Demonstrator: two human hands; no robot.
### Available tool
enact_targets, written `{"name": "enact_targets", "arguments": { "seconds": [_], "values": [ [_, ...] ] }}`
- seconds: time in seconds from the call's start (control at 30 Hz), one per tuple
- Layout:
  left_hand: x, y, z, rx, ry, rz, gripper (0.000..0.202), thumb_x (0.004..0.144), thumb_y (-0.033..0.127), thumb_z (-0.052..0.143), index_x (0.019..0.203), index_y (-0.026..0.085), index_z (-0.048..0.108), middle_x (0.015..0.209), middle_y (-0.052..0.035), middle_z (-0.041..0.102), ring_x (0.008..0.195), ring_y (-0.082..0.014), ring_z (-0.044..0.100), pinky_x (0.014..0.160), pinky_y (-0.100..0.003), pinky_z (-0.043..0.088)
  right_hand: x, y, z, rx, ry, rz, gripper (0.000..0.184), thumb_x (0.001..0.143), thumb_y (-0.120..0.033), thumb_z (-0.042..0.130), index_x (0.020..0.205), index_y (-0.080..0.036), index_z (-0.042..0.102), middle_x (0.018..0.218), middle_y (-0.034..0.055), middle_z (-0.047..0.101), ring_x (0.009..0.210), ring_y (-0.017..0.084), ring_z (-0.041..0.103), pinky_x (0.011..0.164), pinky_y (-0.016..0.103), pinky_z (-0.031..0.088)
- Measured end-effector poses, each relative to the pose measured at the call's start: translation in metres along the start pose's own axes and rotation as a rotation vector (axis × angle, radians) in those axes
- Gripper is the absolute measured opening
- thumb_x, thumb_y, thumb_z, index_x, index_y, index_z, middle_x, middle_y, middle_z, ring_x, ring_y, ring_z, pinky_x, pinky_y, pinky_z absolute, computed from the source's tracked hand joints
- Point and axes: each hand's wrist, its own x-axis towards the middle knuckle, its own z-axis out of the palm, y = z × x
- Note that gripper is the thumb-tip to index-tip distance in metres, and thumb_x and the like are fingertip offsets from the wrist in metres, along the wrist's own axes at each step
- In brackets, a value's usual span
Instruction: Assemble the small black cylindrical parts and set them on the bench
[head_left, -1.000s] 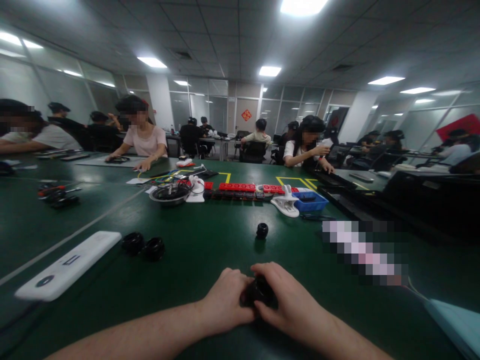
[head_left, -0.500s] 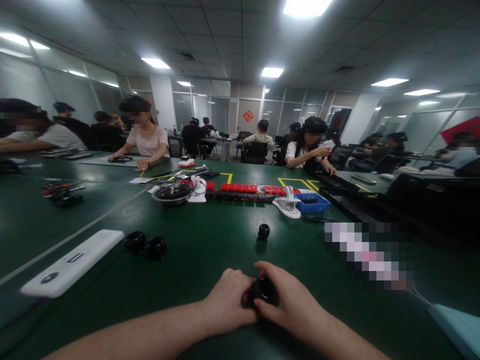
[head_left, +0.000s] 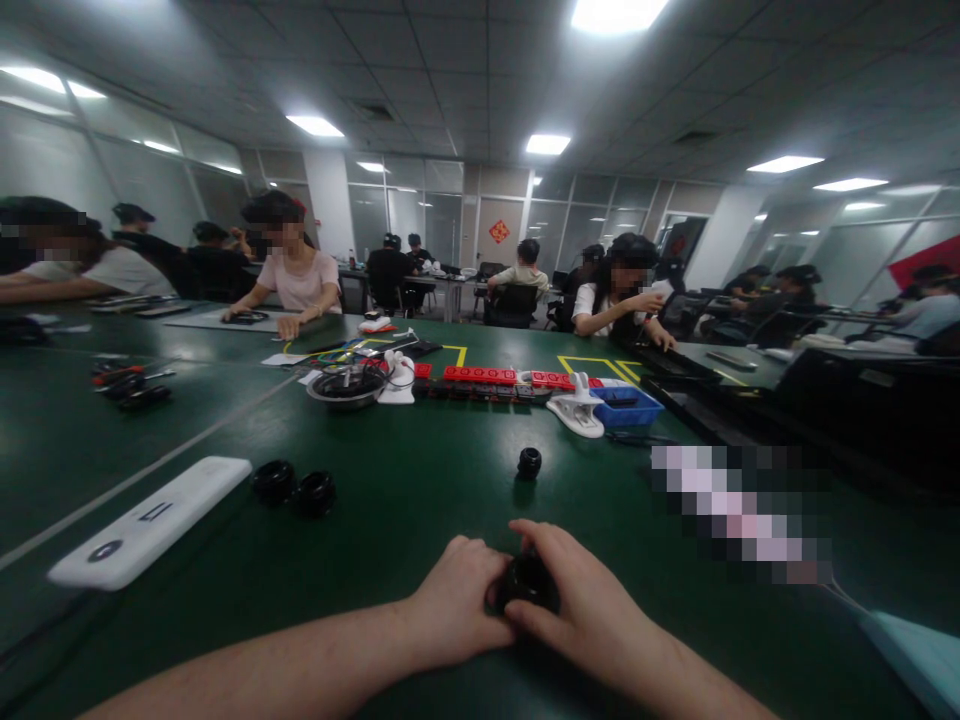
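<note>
Both my hands meet low in the middle of the green table (head_left: 420, 500). My left hand (head_left: 454, 598) and my right hand (head_left: 581, 605) are closed together around a small round black part (head_left: 527, 583), which shows between the fingers. A similar small black round part (head_left: 529, 462) stands alone on the table a little beyond my hands. Two more black ring-shaped parts (head_left: 294, 487) lie side by side to the left.
A long white flat device (head_left: 150, 520) lies at the left. Farther back are a round metal dish (head_left: 346, 385), red blocks in a row (head_left: 499, 376), a white clip (head_left: 576, 408) and a blue tray (head_left: 626, 405). Other people sit at tables around the room.
My hands have barely shifted on the black part; my right fingers have turned slightly round it. The view has drifted a little.
</note>
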Motion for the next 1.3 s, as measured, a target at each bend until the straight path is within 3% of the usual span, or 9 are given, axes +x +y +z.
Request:
{"name": "enact_targets", "arguments": {
  "seconds": [0.2,0.33,0.43,0.57,0.77,0.87,1.07,1.17,1.3],
  "values": [
    [-0.001,0.005,-0.007,-0.013,-0.009,0.003,0.018,0.068,0.033,0.061,0.069,0.019,0.051,0.067,0.0035,0.056,0.066,-0.0167,0.052,0.063,-0.027,0.031,-0.003,-0.001,-0.001,0.017,0.038,-0.105,0.051,0.068,-0.013,0.054,0.118,-0.015,0.045,0.112,0.0099,0.055,0.102,0.021,0.052,0.090,0.036,0.042],
    [-0.002,0.004,-0.006,-0.053,-0.005,0.016,0.019,0.069,0.033,0.062,0.070,0.018,0.051,0.068,0.0038,0.057,0.066,-0.0164,0.052,0.064,-0.027,0.032,-0.004,-0.006,-0.004,-0.001,0.021,-0.149,0.058,0.063,-0.010,0.052,0.120,-0.013,0.043,0.116,0.0110,0.054,0.107,0.023,0.049,0.094,0.038,0.038],
    [-0.001,0.003,-0.004,-0.032,-0.003,0.006,0.021,0.067,0.033,0.063,0.067,0.018,0.049,0.065,0.0037,0.056,0.066,-0.0170,0.051,0.064,-0.027,0.031,-0.002,-0.006,-0.004,-0.017,0.018,-0.091,0.062,0.063,-0.014,0.056,0.123,-0.012,0.041,0.122,0.0124,0.050,0.112,0.024,0.046,0.097,0.040,0.035],
    [0.000,0.003,-0.003,-0.018,-0.009,0.013,0.021,0.066,0.030,0.063,0.065,0.018,0.047,0.063,0.0043,0.054,0.065,-0.0164,0.050,0.062,-0.026,0.029,0.001,0.000,0.000,-0.010,0.024,0.016,0.057,0.069,-0.023,0.060,0.123,-0.014,0.042,0.115,0.0118,0.054,0.104,0.024,0.051,0.090,0.038,0.040],
    [0.000,0.004,-0.004,-0.026,-0.002,0.019,0.021,0.070,0.034,0.061,0.066,0.018,0.048,0.063,0.0045,0.054,0.063,-0.0154,0.050,0.061,-0.027,0.029,-0.001,0.000,-0.001,-0.001,0.075,-0.049,0.052,0.069,-0.015,0.053,0.120,-0.016,0.043,0.110,0.0095,0.057,0.099,0.021,0.054,0.088,0.035,0.042],
    [-0.001,0.003,-0.003,-0.033,-0.011,0.011,0.020,0.069,0.034,0.062,0.068,0.018,0.049,0.065,0.0048,0.054,0.063,-0.0152,0.049,0.062,-0.027,0.030,-0.003,-0.006,-0.005,-0.021,0.025,-0.073,0.055,0.067,-0.014,0.054,0.121,-0.016,0.044,0.112,0.0097,0.057,0.102,0.022,0.053,0.090,0.036,0.041],
    [-0.001,0.000,-0.002,-0.009,-0.028,0.006,0.029,0.068,0.040,0.065,0.067,0.018,0.047,0.067,0.0038,0.054,0.067,-0.0163,0.050,0.064,-0.027,0.032,-0.002,-0.008,-0.005,-0.057,-0.016,-0.013,0.065,0.066,-0.028,0.066,0.125,-0.014,0.042,0.121,0.0121,0.052,0.108,0.026,0.049,0.093,0.040,0.038],
    [-0.001,0.001,-0.003,0.016,-0.035,-0.013,0.025,0.066,0.035,0.065,0.066,0.018,0.047,0.067,0.0038,0.055,0.068,-0.0165,0.051,0.065,-0.027,0.032,-0.001,-0.005,-0.002,-0.058,-0.013,0.026,0.058,0.067,-0.027,0.065,0.120,-0.016,0.046,0.114,0.0102,0.056,0.103,0.025,0.052,0.090,0.038,0.041],
    [-0.001,0.003,-0.005,0.017,-0.042,-0.027,0.019,0.065,0.031,0.063,0.069,0.018,0.050,0.070,0.0026,0.057,0.069,-0.0178,0.052,0.065,-0.028,0.033,-0.001,-0.005,-0.003,-0.031,-0.012,-0.044,0.047,0.067,-0.019,0.062,0.113,-0.016,0.050,0.107,0.0088,0.058,0.098,0.022,0.054,0.087,0.034,0.043]
  ]
}}
